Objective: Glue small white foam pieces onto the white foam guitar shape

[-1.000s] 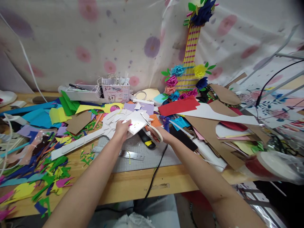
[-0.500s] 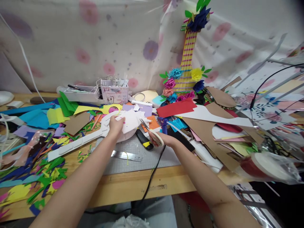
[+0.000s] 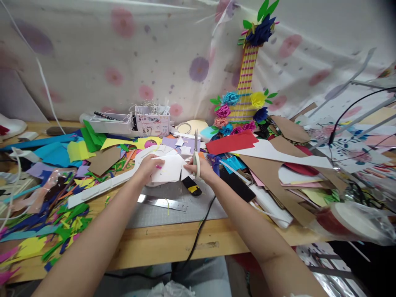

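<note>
Scissors (image 3: pixel 196 152) w/ shiny metal blades (image 3: pixel 196 141) & smooth plastic-look grips (image 3: pixel 197 166); card (image 3: pixel 168 167) matt paper; ruler (image 3: pixel 173 203) glossy metal; mat (image 3: pixel 154 220) dull; table (image 3: pixel 161 239) smooth lt. wood; curtain (image 3: pixel 173 49) semi-gloss plastic-look; flowers (image 3: pixel 258 100) crinkly ppr.

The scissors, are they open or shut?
Shut, or nearly: the scissors have their blades close together, pointing away from the right hand.

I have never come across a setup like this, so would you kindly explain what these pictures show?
There is no machine here: every picture comes from one camera worn on a person's head, looking forward and down at their bare hands. The left hand holds white card. The right hand holds scissors beside it, blades pointing away from the person. On the wooden table lie a grey mat with a metal ruler on it, and coloured scraps. Behind stands a flower-trimmed, guitar-like object.
</note>
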Tool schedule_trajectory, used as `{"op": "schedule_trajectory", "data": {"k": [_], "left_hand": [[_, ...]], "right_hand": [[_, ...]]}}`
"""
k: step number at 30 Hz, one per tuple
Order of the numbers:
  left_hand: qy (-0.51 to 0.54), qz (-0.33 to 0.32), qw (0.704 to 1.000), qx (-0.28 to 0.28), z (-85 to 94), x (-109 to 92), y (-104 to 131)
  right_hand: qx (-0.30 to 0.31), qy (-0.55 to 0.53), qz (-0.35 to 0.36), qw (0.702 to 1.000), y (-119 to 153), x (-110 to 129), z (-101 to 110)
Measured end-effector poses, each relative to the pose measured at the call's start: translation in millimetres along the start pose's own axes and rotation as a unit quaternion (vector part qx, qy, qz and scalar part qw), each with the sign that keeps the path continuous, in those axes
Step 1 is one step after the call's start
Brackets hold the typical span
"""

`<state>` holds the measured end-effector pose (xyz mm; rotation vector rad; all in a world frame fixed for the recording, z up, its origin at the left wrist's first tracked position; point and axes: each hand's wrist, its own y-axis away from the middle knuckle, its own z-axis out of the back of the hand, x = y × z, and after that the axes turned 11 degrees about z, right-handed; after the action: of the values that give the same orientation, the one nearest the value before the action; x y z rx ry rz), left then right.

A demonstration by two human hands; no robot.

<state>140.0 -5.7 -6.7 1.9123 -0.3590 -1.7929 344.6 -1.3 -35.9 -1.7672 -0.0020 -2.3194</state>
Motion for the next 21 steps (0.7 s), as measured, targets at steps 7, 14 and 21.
{"op": "schedule_trajectory", "data": {"k": [7, 14, 21], "left_hand": [[-0.116, -0.082, 0.989, -0.028, 15.0, -12, -2], [-0.095, -0.059, 0.992, -0.056, 58.2, -28, -9], [-0.104, -0.035, 0.994, 0.006, 55.5, -19, -7]], "right_hand": [[0.042, 0.166, 0.020, 0.985, 1, 3, -2], [0.016, 0.330, -0.026, 0.944, -3, 12, 10], [-0.017, 0.401, -0.030, 0.915, -20, 17, -1]]}}
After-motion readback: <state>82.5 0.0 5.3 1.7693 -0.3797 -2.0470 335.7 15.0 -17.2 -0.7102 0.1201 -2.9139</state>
